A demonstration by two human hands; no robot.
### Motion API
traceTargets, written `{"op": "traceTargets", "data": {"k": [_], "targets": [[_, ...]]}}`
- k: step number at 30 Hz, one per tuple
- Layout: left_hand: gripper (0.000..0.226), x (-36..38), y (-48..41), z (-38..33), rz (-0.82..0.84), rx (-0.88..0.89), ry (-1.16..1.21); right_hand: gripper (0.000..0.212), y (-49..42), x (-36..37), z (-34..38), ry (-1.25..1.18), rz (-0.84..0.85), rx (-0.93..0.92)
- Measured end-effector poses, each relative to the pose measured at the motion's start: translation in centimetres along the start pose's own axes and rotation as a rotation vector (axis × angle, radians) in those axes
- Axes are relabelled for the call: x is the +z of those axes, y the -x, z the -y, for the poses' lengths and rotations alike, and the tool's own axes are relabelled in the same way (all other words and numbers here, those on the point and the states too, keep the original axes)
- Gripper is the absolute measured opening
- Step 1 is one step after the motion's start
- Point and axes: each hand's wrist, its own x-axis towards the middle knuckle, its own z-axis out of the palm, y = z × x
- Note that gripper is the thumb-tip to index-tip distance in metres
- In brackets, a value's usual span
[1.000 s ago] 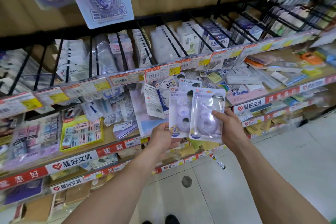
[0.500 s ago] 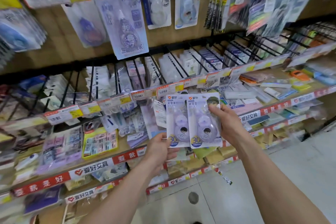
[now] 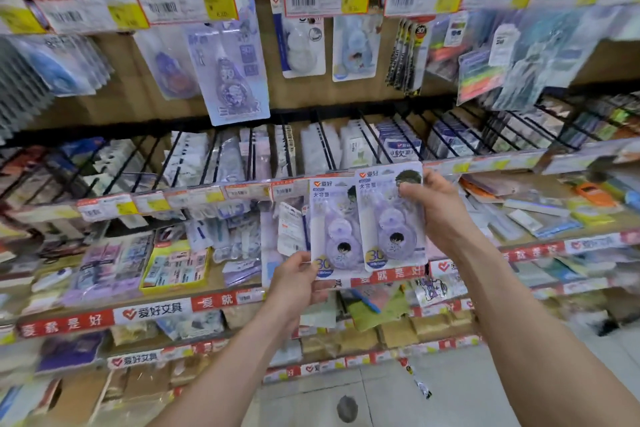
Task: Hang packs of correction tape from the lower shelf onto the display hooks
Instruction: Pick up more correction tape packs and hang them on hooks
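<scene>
Both hands are full, seen from the head camera. The left hand [image 3: 294,282] pinches the left pack [image 3: 332,229] of correction tape at its bottom left corner, thumb on the front and fingers curled behind. The right hand [image 3: 440,215] grips the right pack [image 3: 388,218] at its top right corner, with the thumb laid over the printed cartoon head. The two packs stand upright, side by side and facing the person. The right one sits slightly higher and its left edge overlaps the other. Each shows a lilac dispenser under clear plastic and a blue "30" badge near the bottom.

They are held in the air in front of the shelving, level with the tier of black wire dividers [image 3: 367,139] and above the lower shelf [image 3: 221,274]. On that shelf more small packets lie loose behind a red label strip [image 3: 65,322]. Higher up, a row of price tags [image 3: 183,0] fronts the hanging display (whatever carries them is hidden behind the tags). Packs dangle beneath, among them a tall purple pack [image 3: 232,69] tilted slightly to one side. Much of the shelving to either side is blurred. A pale tiled floor [image 3: 381,392] shows between the forearms.
</scene>
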Motion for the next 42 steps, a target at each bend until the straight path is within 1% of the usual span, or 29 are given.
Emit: {"op": "traceTargets", "data": {"k": [2, 5, 8, 11, 13, 15, 16, 24, 26, 28, 33, 36, 40, 42], "targets": [[0.018, 0.8, 0.1, -0.7, -0.008, 0.020, 0.016, 0.015, -0.4, -0.1, 0.9, 0.001, 0.005, -0.018], [0.015, 1.9, 0.5, -1.7, -0.007, 0.053, 0.046, 0.008, -0.8, -0.3, 2.0, 0.014, 0.008, -0.039], [0.015, 2.7, 0.6, -2.4, -0.016, 0.096, 0.046, 0.016, -1.4, -0.5, 3.0, 0.032, 0.017, -0.059], [0.016, 3.2, 0.8, -2.9, -0.029, 0.128, 0.039, 0.014, -1.6, -0.4, 3.6, 0.042, 0.019, -0.060], [0.018, 3.6, 1.0, -3.3, -0.036, 0.141, 0.041, 0.006, -1.8, -0.5, 3.8, 0.048, 0.019, -0.070], [0.019, 3.8, 1.3, -3.7, -0.054, 0.159, 0.057, 0.020, -2.2, -0.7, 4.0, 0.062, 0.002, -0.090], [0.019, 3.9, 1.4, -3.9, -0.060, 0.171, 0.062, 0.022, -2.3, -0.7, 4.3, 0.072, -0.003, -0.100], [0.016, 4.0, 1.5, -5.1, -0.086, 0.204, 0.079, 0.014, -3.7, 0.1, 6.2, 0.020, 0.019, -0.114], [0.024, 4.3, 1.8, -5.7, -0.085, 0.222, 0.079, 0.015, -4.0, 0.1, 6.5, 0.028, 0.021, -0.121], [0.028, 4.4, 1.7, -6.0, -0.085, 0.222, 0.081, 0.016, -4.4, 0.1, 6.6, 0.039, 0.021, -0.133], [0.022, 4.1, 1.3, -6.5, -0.095, 0.222, 0.078, 0.008, -5.7, 0.7, 7.7, -0.014, 0.025, -0.187], [0.019, 3.5, 0.9, -6.7, -0.104, 0.237, 0.087, 0.006, -6.9, 1.4, 9.3, -0.038, 0.009, -0.222], [0.021, 2.7, 0.4, -6.9, -0.120, 0.251, 0.084, 0.015, -8.6, 2.6, 11.7, -0.017, 0.028, -0.279], [0.020, 2.3, 0.5, -7.0, -0.125, 0.257, 0.089, 0.014, -9.5, 3.2, 12.4, -0.009, 0.031, -0.293]]}}
